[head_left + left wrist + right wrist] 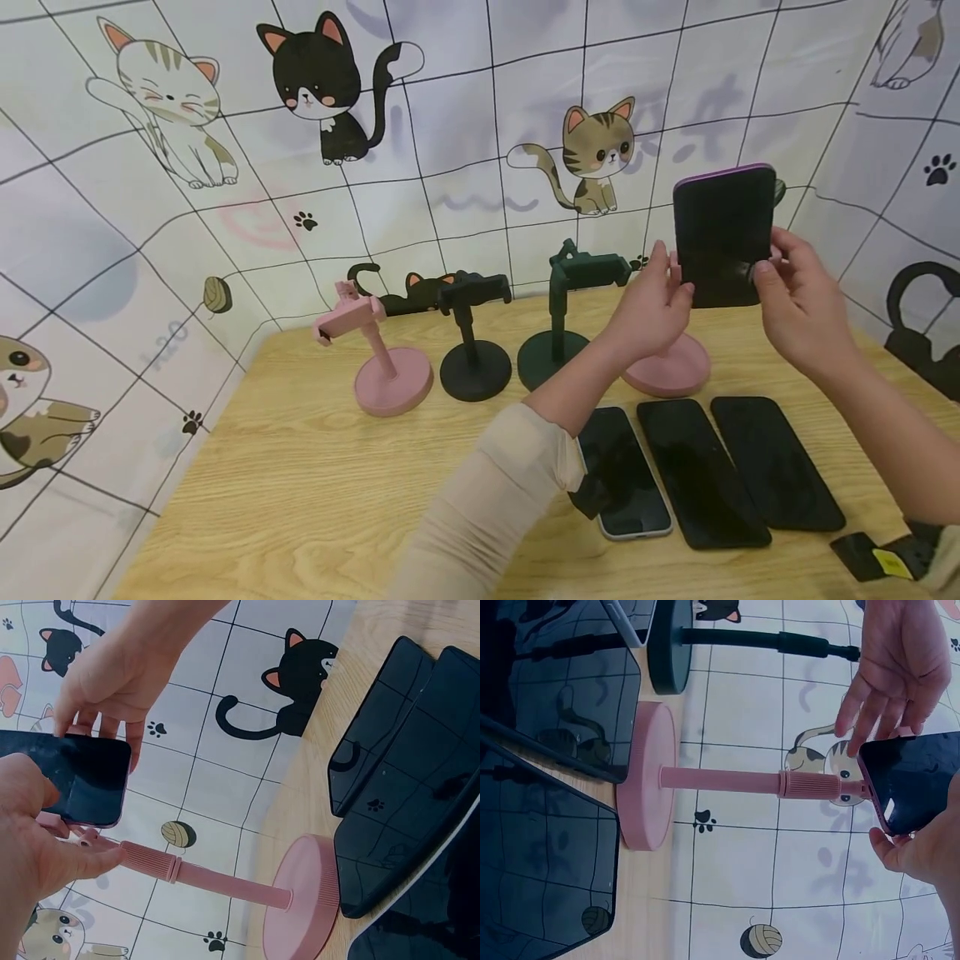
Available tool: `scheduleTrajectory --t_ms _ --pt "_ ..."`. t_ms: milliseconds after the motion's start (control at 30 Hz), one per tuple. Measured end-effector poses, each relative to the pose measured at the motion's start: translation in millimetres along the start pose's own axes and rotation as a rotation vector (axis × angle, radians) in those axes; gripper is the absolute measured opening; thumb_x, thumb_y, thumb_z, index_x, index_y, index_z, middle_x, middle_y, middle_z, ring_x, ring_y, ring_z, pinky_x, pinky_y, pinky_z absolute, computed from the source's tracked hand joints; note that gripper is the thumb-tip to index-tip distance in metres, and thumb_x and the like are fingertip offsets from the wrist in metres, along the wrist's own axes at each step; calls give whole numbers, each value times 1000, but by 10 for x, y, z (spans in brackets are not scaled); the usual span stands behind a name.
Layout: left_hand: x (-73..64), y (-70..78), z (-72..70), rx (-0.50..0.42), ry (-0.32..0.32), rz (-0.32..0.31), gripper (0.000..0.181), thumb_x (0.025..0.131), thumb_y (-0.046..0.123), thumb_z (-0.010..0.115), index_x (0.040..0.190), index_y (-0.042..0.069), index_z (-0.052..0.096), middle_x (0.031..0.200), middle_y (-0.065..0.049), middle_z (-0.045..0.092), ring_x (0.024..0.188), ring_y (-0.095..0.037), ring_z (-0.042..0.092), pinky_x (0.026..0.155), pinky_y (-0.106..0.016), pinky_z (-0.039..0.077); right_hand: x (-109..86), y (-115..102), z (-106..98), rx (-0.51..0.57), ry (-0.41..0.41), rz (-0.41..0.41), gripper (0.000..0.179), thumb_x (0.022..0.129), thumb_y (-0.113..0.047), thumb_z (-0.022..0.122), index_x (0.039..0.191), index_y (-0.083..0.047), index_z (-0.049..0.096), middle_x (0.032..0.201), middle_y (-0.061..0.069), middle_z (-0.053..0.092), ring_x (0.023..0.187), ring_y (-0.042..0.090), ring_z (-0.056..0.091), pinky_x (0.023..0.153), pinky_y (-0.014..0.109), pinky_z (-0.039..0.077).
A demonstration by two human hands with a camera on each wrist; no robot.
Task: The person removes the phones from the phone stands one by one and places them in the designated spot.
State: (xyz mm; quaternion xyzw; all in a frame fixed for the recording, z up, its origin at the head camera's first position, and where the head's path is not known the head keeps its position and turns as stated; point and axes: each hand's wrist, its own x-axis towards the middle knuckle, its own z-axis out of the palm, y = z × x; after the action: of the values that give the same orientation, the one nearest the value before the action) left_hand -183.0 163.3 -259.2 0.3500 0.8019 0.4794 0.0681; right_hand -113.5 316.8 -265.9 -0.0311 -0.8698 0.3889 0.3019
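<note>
A dark-screened smartphone (723, 225) with a purplish edge stands upright in the clamp of a pink phone stand (667, 367), above its round base. My left hand (654, 302) pinches the pink clamp arm at the phone's left edge, its thumb by the screen. On the opposite side my right hand (806, 304) grips the phone, thumb on the front and fingers behind. In the left wrist view the ribbed pink pole (232, 885) runs from the base up to the clamp. The back of the clamp is hidden behind the phone.
To the left stand another pink phone stand (393, 379), a black stand (475, 371) and a green stand (551, 354), all without phones. Three phones lie face up in front: one light-edged (626, 475), two black (701, 475). A cat-patterned cloth (450, 100) hangs behind the wooden table (300, 483).
</note>
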Motion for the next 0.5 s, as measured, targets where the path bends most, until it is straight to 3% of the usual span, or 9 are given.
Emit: scheduleTrajectory --t_ms 100,233,367,500 --pt "32 -15 6 0 22 4 54 95 21 45 143 15 21 140 5 37 118 -4 45 93 -17 37 10 33 -2 -10 6 -10 45 96 -19 35 140 -9 29 124 18 39 120 16 42 98 20 32" --pt "51 -39 18 -28 68 -22 45 94 21 47 137 19 36 127 7 51 110 -3 52 85 -16 44 24 62 -41 -53 3 -27 45 96 -17 38 138 -4 30 117 19 42 95 -10 41 75 1 32" --pt "54 -44 44 -62 103 -26 42 93 18 50 134 18 41 121 5 55 102 -1 56 78 -12 45 41 63 -73 -85 -2 -9 45 96 -19 40 136 -1 32 113 22 46 83 -14 36 67 -2 29" --pt "59 -42 86 -71 132 -23 41 92 16 52 132 18 45 116 6 57 96 0 58 68 -9 45 44 65 -81 -75 44 -6 41 94 -17 46 128 4 41 95 -5 51 78 -14 39 65 -2 32"
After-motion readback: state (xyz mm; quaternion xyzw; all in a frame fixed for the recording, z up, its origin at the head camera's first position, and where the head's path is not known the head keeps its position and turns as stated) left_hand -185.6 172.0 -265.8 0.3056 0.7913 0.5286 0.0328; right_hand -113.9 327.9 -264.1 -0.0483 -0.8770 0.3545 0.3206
